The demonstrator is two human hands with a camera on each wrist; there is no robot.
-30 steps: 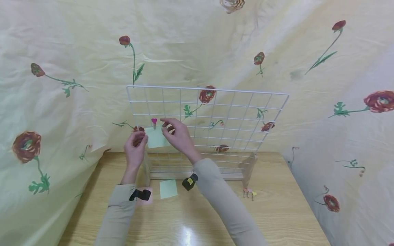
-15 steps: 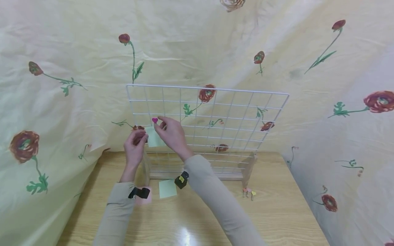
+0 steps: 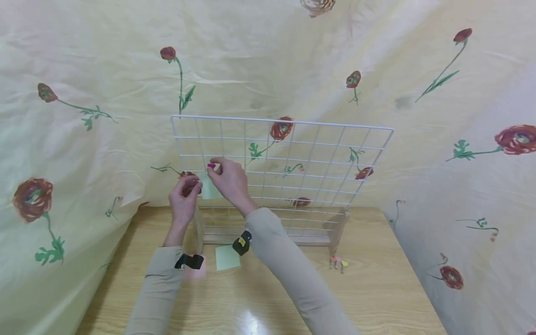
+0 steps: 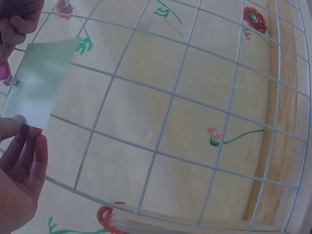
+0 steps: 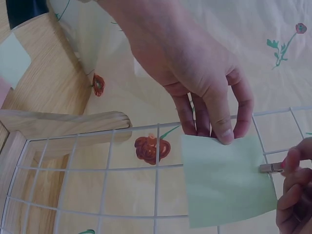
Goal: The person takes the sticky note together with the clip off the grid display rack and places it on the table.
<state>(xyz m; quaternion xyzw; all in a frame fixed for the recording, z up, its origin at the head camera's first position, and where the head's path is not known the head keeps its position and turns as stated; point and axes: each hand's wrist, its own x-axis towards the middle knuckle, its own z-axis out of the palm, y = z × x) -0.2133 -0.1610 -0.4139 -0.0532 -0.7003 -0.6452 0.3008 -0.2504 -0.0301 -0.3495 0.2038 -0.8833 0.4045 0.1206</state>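
A pale green paper note (image 3: 209, 189) lies against the white wire grid panel (image 3: 289, 122), near its left side. My left hand (image 3: 183, 201) pinches the note's left edge between thumb and fingers, plainly visible in the right wrist view (image 5: 226, 183). At the note's top edge sits a small wooden clothespin (image 5: 271, 167) with a magenta heart. My right hand (image 3: 231, 182) pinches this clothespin by its heart end. In the left wrist view the right hand (image 4: 18, 24) is partly cut off, and the clothespin (image 4: 12, 81) shows at the note's edge.
On the wooden table (image 3: 377, 288) lie another green note (image 3: 228, 257) and a pink note (image 3: 197, 269), partly covered by the left wrist strap. Several heart clothespins (image 3: 338, 263) lie at the right. Wooden feet (image 3: 338, 232) support the grid; flowered cloth (image 3: 268, 56) hangs behind.
My right hand has moved left from the note's right edge to the heart clothespin and now pinches it. The heart has turned slightly. My left hand keeps its hold on the note.
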